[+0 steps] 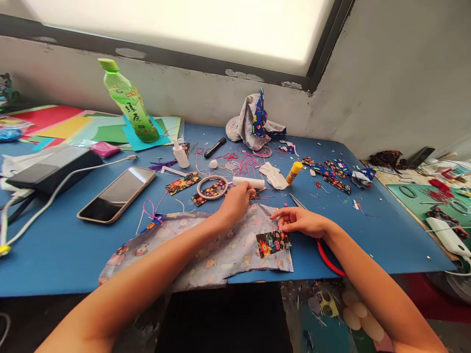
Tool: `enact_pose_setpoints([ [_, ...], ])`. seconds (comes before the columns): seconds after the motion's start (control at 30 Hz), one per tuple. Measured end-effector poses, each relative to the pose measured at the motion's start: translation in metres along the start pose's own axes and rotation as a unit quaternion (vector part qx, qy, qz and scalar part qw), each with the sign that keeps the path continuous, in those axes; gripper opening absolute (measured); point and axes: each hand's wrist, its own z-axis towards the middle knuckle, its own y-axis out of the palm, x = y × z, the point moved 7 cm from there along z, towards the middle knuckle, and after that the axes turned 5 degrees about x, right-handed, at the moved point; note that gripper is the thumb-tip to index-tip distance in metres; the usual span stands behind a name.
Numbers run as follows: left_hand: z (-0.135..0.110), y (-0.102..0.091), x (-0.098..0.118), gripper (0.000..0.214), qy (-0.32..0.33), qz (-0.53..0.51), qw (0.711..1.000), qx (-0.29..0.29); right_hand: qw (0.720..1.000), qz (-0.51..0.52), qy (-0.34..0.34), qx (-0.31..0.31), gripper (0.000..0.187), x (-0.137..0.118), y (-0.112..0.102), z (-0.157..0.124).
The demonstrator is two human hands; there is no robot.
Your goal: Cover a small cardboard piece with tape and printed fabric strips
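Note:
My left hand (240, 200) is closed, its fingertips curled down just in front of a white roll (250, 183); whatever they pinch is hidden. Fingers apart, my right hand (300, 220) hovers at the upper edge of a dark floral fabric strip (271, 243), its thumb next to the strip. That strip lies on a larger grey printed cloth (206, 245) spread along the table's front edge. Left of my left hand, a round hoop with a handle (212, 188) rests over another floral strip. Scissors with a red handle (326, 257) lie partly under my right wrist.
A phone (117, 194), a green tea bottle (129, 103) and a white squeeze bottle (180, 154) stand or lie to the left. Behind are pink yarn (246, 164), a marker (215, 147) and bunched cloth (250, 122). A glue stick (294, 173) stands near fabric strips (336, 184).

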Motion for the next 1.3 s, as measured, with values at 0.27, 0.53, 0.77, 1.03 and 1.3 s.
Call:
enact_pose_setpoints([
  [0.27, 0.006, -0.026, -0.002, 0.023, 0.024, -0.007, 0.998, 0.053, 0.999, 0.006, -0.029, 0.033, 0.041, -0.003, -0.008, -0.003],
  [0.53, -0.016, -0.039, 0.033, 0.037, 0.095, -0.055, 0.993, 0.052, 0.970, 0.023, -0.100, 0.221, 0.036, -0.022, -0.050, -0.020],
  [0.77, -0.043, -0.007, 0.058, 0.031, 0.286, 0.074, 0.945, -0.141, 0.968, -0.063, -0.067, 0.234, 0.030, -0.015, -0.042, -0.011],
  [1.03, -0.050, 0.005, 0.057, 0.010, 0.301, 0.220, 0.898, -0.233, 0.956, -0.200, -0.099, 0.191, 0.028, -0.016, -0.032, -0.007],
  [1.3, -0.050, 0.000, 0.054, 0.012, 0.286, 0.234, 0.899, -0.237, 0.909, -0.339, -0.196, 0.143, 0.035, -0.039, -0.011, -0.019],
])
